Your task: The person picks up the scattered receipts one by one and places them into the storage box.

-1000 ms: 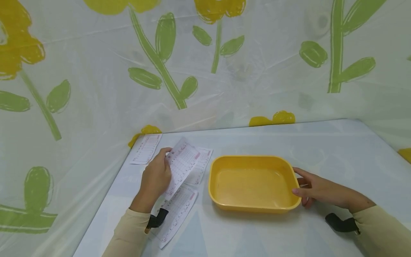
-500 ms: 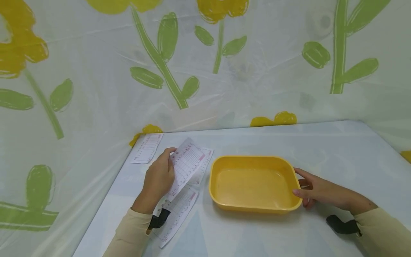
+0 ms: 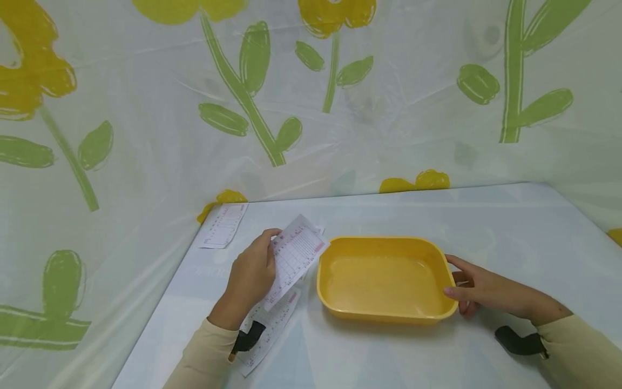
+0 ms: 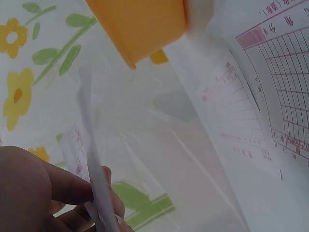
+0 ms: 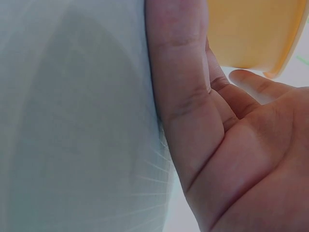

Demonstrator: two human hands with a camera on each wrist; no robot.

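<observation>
My left hand [image 3: 252,273] pinches a printed paper receipt slip [image 3: 296,259] between thumb and fingers, raised and tilted above the table. The slip's upper right corner reaches the near-left rim of a yellow plastic tray [image 3: 384,281] as the head view sees it. In the left wrist view the held slip [image 4: 89,111] appears nearly edge-on. My right hand [image 3: 495,289] rests at the tray's right end, thumb and forefinger at the rim, other fingers low beside it. The right wrist view shows its little finger extended along the table. No slip shows inside the tray.
A second slip [image 3: 279,329] lies under my left wrist, partly hidden. Another slip [image 3: 223,227] lies at the table's back left corner. Behind the held slip, a further slip's corner [image 3: 320,230] peeks out. A flower-printed curtain [image 3: 379,124] hangs behind the table.
My left hand has moved right with the held slip, bringing it closer to the tray and over the slip behind. The right hand and the tray stay put.
</observation>
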